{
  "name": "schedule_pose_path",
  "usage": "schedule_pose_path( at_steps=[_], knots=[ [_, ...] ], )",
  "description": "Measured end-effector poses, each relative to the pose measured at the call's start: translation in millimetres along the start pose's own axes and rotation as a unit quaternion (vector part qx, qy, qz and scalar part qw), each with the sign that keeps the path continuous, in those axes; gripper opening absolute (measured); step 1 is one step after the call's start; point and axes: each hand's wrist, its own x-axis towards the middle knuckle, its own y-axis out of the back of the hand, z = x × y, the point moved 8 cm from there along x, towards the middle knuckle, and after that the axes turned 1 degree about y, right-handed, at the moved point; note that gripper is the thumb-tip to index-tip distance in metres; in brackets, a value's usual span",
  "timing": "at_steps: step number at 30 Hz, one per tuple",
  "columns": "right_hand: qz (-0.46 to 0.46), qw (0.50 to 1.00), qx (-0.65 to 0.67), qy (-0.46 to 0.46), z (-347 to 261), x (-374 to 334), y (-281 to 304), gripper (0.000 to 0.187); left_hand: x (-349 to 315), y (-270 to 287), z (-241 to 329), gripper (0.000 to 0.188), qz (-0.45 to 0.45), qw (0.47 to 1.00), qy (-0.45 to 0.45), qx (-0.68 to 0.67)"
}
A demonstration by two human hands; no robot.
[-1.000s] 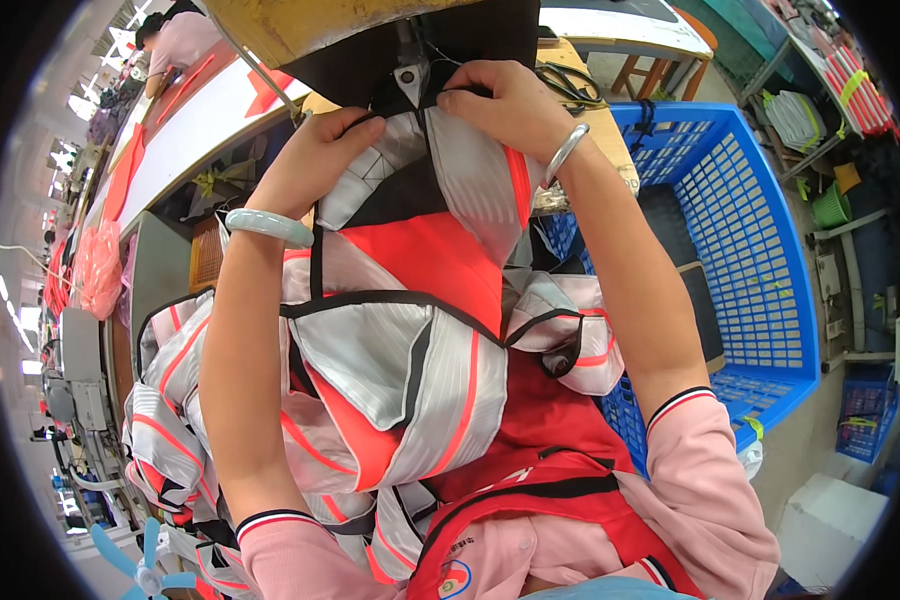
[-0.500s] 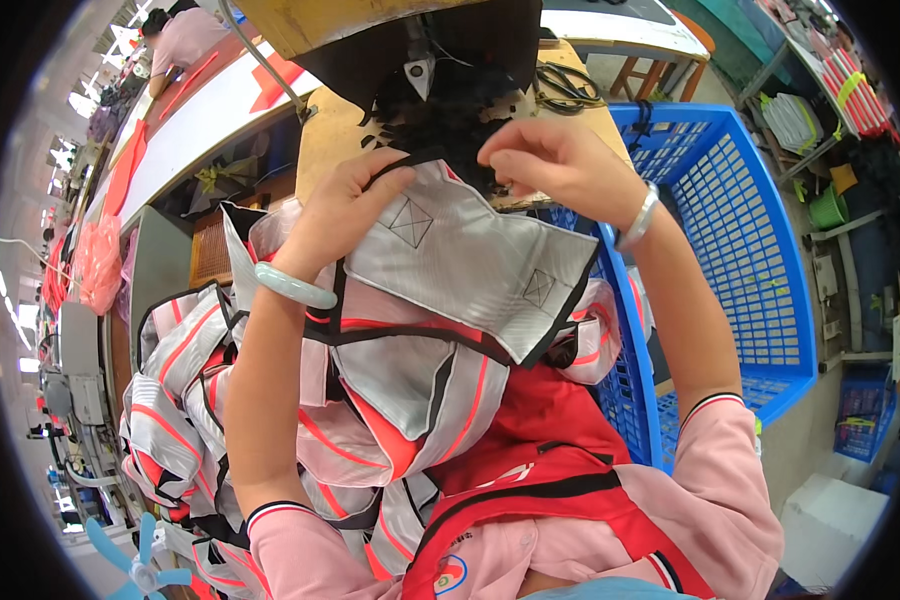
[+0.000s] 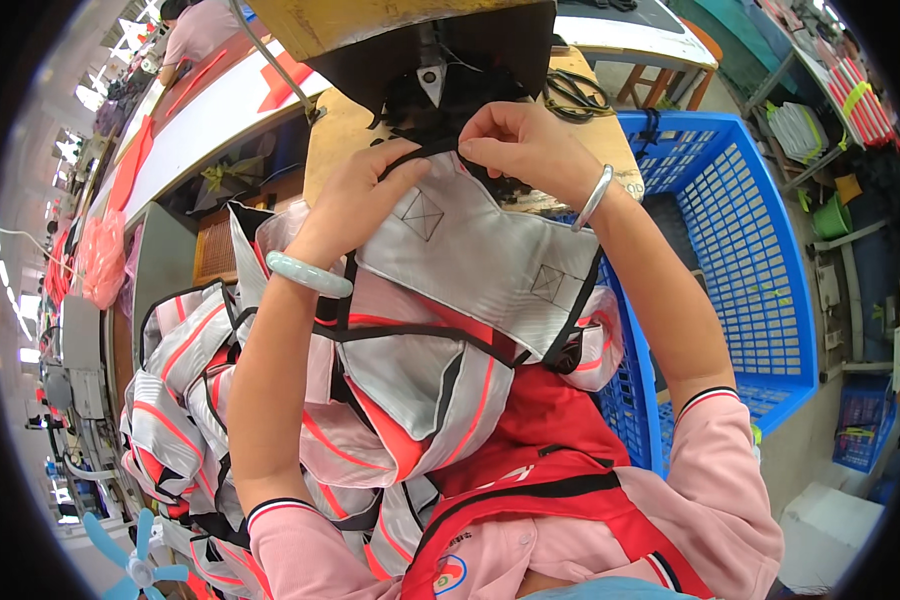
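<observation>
**Left hand (image 3: 365, 200) clamps the black binding (image 3: 426, 152) of a grey fabric panel (image 3: 475, 240)**

The panel hangs below a pointed metal tip (image 3: 430, 82) on the machine head (image 3: 400, 22), its upper edge at the front of a wooden worktop (image 3: 342, 130). The left thumb and fingers close on the binding at the panel's upper left. The right hand (image 3: 530, 150) is at the upper end of the same edge, thumb and forefinger brought close together; whether they clamp the binding cannot be told. Two crossed squares are stitched on the panel, one just beside the left hand, the other near its lower right corner.

Under and to the left of the panel is a heap of grey striped pieces (image 3: 170, 420) with coral piping and black edges, partly over a red apron (image 3: 545, 425). Scissors (image 3: 577, 97) lie on the worktop beyond the right hand, and a blue perforated basket (image 3: 760, 260) stands to the right of the worktop.
</observation>
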Motion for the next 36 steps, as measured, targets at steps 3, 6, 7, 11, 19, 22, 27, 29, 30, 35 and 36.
schedule_pose_path(
  at_steps=[3, 6, 7, 11, 19, 22, 27, 29, 30, 35, 36],
  knots=[
    [0.019, 0.999, 0.027, -0.004, 0.3, 2.7, 2.1, 0.022, 4.6, -2.3, -0.8, 0.034, -0.012, 1.0, 0.006, -0.012],
    [0.022, 0.999, 0.025, -0.016, 3.7, 8.4, 2.5, 0.022, 7.6, -1.7, -3.8, 0.034, -0.015, 1.0, 0.007, -0.005],
    [0.02, 0.998, 0.047, -0.022, 5.2, 10.2, 1.7, 0.022, 9.0, -0.8, -4.9, 0.034, -0.016, 1.0, 0.008, -0.005],
    [0.032, 0.993, 0.108, -0.037, 10.7, 18.9, -1.9, 0.021, 16.6, 3.2, -18.2, 0.041, -0.01, 0.999, 0.04, -0.008],
    [0.063, 0.983, 0.171, -0.037, 30.2, 34.1, -8.4, 0.019, 27.9, 5.8, -33.2, 0.034, -0.002, 0.995, 0.091, -0.029],
    [0.08, 0.978, 0.191, -0.036, 28.9, 34.5, -6.1, 0.019, 29.5, 7.0, -25.8, 0.033, -0.015, 0.995, 0.089, -0.049],
    [0.093, 0.969, 0.228, -0.024, 24.5, 33.1, -8.2, 0.018, 27.6, 5.3, -30.4, 0.032, -0.004, 0.983, 0.132, -0.127],
    [0.098, 0.965, 0.241, -0.022, 25.7, 35.2, -10.3, 0.019, 26.8, 4.7, -29.6, 0.03, -0.009, 0.98, 0.13, -0.148],
    [0.105, 0.966, 0.236, -0.017, 25.7, 36.5, -8.8, 0.019, 28.6, 4.9, -31.1, 0.03, -0.005, 0.978, 0.133, -0.16],
    [0.125, 0.957, 0.261, -0.008, 26.7, 35.1, -6.4, 0.018, 27.9, 6.3, -32.6, 0.035, 0.007, 0.969, 0.144, -0.201],
    [0.145, 0.949, 0.281, -0.008, 28.0, 31.6, 0.8, 0.019, 27.8, 9.0, -33.6, 0.032, 0.017, 0.968, 0.142, -0.207]
  ],
)
